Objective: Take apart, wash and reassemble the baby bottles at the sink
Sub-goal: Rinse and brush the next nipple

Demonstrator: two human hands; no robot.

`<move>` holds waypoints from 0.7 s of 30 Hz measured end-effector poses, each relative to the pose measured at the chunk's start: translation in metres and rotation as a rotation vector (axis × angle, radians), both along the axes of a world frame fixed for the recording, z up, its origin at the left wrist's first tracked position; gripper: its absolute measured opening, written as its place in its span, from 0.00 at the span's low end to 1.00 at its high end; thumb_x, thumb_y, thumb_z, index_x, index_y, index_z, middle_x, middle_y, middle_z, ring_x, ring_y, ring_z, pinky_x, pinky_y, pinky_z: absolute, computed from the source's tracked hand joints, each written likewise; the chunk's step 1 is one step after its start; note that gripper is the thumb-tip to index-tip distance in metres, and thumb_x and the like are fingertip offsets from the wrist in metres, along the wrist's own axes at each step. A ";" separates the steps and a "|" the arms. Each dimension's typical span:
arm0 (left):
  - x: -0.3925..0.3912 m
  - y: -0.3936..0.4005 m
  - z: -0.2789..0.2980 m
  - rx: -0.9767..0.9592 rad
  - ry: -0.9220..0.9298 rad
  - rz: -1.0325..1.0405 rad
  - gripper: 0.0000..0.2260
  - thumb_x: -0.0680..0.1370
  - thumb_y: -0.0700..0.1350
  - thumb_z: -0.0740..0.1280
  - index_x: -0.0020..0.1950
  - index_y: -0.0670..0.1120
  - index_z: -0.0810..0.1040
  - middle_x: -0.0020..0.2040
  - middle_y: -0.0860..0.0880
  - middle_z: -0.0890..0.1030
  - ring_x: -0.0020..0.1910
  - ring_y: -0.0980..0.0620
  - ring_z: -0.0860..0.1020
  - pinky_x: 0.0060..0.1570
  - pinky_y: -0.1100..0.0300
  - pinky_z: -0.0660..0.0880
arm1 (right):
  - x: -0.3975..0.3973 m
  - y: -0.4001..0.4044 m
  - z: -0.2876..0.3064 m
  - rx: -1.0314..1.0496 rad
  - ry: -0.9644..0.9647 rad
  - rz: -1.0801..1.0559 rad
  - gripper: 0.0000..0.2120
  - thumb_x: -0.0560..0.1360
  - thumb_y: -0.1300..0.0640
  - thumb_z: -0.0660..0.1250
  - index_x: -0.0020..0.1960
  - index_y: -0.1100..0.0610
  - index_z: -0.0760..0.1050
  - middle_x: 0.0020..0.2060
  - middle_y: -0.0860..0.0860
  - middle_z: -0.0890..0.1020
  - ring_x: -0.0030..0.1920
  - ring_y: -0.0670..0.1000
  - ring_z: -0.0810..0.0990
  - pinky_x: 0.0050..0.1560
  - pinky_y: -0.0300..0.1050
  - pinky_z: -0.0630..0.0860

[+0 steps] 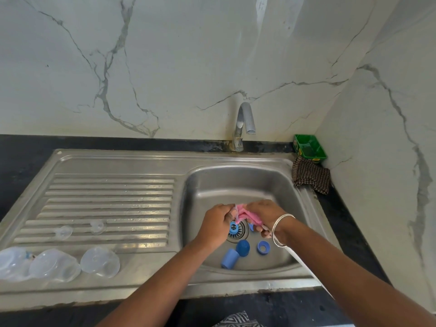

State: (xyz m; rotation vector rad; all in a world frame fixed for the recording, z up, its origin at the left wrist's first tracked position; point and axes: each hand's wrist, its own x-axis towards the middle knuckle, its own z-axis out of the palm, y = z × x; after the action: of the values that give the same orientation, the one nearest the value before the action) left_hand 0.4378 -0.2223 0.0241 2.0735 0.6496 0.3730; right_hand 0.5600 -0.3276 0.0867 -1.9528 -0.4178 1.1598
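Over the steel sink basin [212,185], my right hand [266,215] grips a pink cloth [247,214]. My left hand [215,224] holds a small part against that cloth; the part is mostly hidden by fingers. A blue ring [233,227] lies by the drain under my left hand. A blue cap [229,258], a blue dome lid [243,247] and another blue ring [263,247] lie on the basin floor. Three clear bottles [100,261] lie on the drainboard's near left, with two clear teats [98,227] higher up on the ridges.
The tap [243,123] stands behind the basin with no water running. A checked cloth [311,175] and a green tub [309,147] sit in the back right corner. The ridged drainboard [113,197] spreads left. Dark counter [23,152] surrounds the sink.
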 end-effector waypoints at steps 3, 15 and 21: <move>0.003 0.003 0.006 -0.461 0.014 0.093 0.16 0.83 0.40 0.61 0.38 0.43 0.81 0.33 0.45 0.78 0.34 0.48 0.74 0.43 0.54 0.74 | -0.002 0.004 -0.011 0.068 -0.387 0.183 0.12 0.74 0.48 0.69 0.41 0.57 0.82 0.25 0.55 0.75 0.24 0.48 0.69 0.26 0.39 0.69; 0.014 0.000 0.035 -1.007 0.036 0.291 0.11 0.84 0.39 0.61 0.45 0.39 0.80 0.37 0.43 0.77 0.36 0.51 0.76 0.50 0.53 0.80 | 0.023 -0.009 -0.016 0.180 -1.428 0.766 0.11 0.78 0.46 0.57 0.53 0.45 0.77 0.42 0.44 0.77 0.39 0.50 0.80 0.30 0.44 0.72; 0.015 0.003 0.003 0.028 -0.101 0.105 0.08 0.81 0.41 0.65 0.52 0.47 0.85 0.42 0.49 0.84 0.41 0.54 0.80 0.43 0.73 0.70 | 0.005 0.021 -0.013 0.056 -0.489 0.042 0.10 0.74 0.54 0.65 0.36 0.54 0.81 0.25 0.51 0.77 0.27 0.52 0.72 0.29 0.47 0.74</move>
State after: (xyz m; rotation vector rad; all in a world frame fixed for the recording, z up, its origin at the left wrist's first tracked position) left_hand 0.4532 -0.2194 0.0275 2.0380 0.6970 0.5459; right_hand 0.5649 -0.3064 0.0736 -2.1782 -0.7386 0.6746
